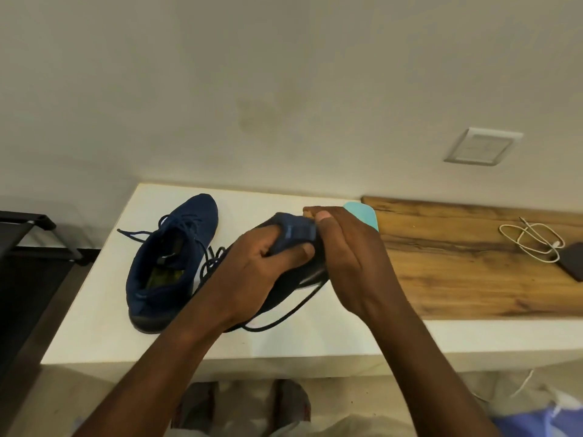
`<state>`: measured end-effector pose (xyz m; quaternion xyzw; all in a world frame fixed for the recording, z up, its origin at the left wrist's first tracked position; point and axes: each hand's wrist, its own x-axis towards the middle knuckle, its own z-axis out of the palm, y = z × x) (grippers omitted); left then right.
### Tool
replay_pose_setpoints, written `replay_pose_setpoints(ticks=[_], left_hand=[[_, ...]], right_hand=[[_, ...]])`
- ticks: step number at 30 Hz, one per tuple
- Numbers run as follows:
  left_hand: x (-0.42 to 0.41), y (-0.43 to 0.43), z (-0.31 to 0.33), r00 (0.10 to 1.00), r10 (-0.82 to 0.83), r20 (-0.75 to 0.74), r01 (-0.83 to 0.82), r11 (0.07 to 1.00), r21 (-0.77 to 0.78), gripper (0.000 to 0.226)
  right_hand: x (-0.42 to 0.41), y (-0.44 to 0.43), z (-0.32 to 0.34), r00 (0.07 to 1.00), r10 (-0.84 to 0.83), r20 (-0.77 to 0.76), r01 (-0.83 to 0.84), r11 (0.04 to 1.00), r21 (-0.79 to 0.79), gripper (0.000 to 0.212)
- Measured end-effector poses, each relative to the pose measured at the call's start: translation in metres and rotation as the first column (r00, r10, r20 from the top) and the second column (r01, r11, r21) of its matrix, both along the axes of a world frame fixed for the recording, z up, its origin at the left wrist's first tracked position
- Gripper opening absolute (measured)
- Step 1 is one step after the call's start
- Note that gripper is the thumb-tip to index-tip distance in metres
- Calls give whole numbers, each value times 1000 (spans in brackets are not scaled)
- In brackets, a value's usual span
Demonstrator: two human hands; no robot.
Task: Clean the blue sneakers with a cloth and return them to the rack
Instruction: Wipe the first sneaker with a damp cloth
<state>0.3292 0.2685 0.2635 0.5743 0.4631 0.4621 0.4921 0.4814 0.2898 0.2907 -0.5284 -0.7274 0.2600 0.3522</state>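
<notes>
- We see one navy sneaker (170, 257) resting on the white worktop (104, 335), knit upper, dark sole, laces loose.
- Just right of it, a second sneaker (293, 285) is tilted, its lace trailing.
- Our left hand (262, 263) grips a blue cloth (296, 231) against this second sneaker.
- Our right hand (347, 247) clasps its far end.

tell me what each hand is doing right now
Left hand: grips the second sneaker.
Right hand: grips the second sneaker too.

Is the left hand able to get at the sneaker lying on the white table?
Likely yes: the sneaker lies close beside the left hand, nothing blocking. First it must release the blue cloth in its grip.
</notes>
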Motion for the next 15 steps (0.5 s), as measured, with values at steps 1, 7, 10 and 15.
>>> replay_pose_setpoints(ticks=[1, 7, 10, 15], left_hand=[[1, -1, 0, 999, -37, -10, 37, 999, 1, 18], [18, -8, 0, 974, -181, -135, 186, 982, 26, 14], [18, -7, 1, 981, -122, -150, 128, 991, 34, 11], [14, -2, 26, 979, 97, -178, -113, 990, -82, 30]], right_hand=[[3, 3, 1, 998, -7, -58, 3, 997, -76, 37], [32, 13, 10, 922, -264, -283, 92, 860, -502, 28], [45, 10, 4, 920, -276, -277, 62, 803, -592, 33], [41, 1, 10, 963, -112, -246, 3, 914, -405, 24]])
